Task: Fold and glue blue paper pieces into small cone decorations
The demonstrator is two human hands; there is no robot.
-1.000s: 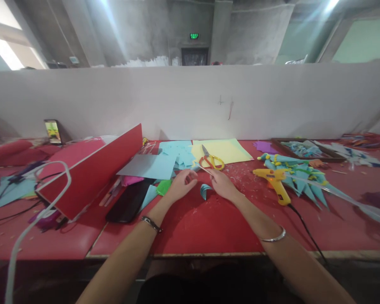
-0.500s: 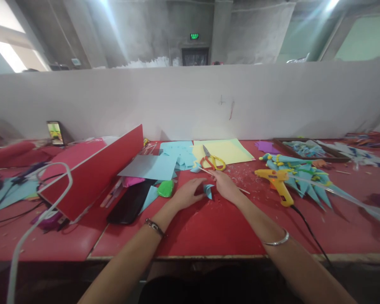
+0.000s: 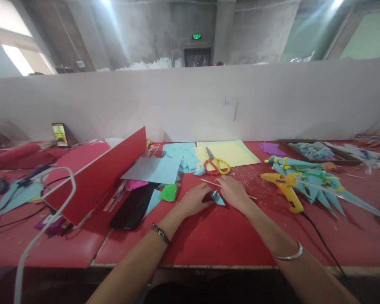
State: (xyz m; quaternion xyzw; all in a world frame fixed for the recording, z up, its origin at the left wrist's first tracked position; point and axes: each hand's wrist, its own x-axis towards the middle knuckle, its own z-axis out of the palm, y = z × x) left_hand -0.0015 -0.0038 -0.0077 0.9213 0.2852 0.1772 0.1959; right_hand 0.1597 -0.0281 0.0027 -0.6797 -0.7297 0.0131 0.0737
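A small curled piece of blue paper point(image 3: 218, 198) stands on the red tabletop between my hands. My left hand point(image 3: 196, 198) rests at its left, fingers curved and apart, with nothing visible in it. At its right, my right hand point(image 3: 232, 192) has its fingers bent over a thin wooden stick point(image 3: 210, 182), which lies slantwise and shows on both sides of the hand. Whether the fingertips grip the stick is hard to see. Scissors with red and yellow handles point(image 3: 216, 162) lie just beyond, partly on yellow paper point(image 3: 240, 153).
On the right lie a yellow glue gun point(image 3: 285, 185) with its cord, blue paper cones point(image 3: 316, 181) and a tray point(image 3: 342, 158). At left are a black phone point(image 3: 133, 207), a green lump point(image 3: 169, 193), blue sheets point(image 3: 152, 169) and an upright red board point(image 3: 104, 181).
The view has shifted slightly. The blue piece has tilted over between my hands. My right hand has come down lower over the stick, and my left hand stays beside the piece.
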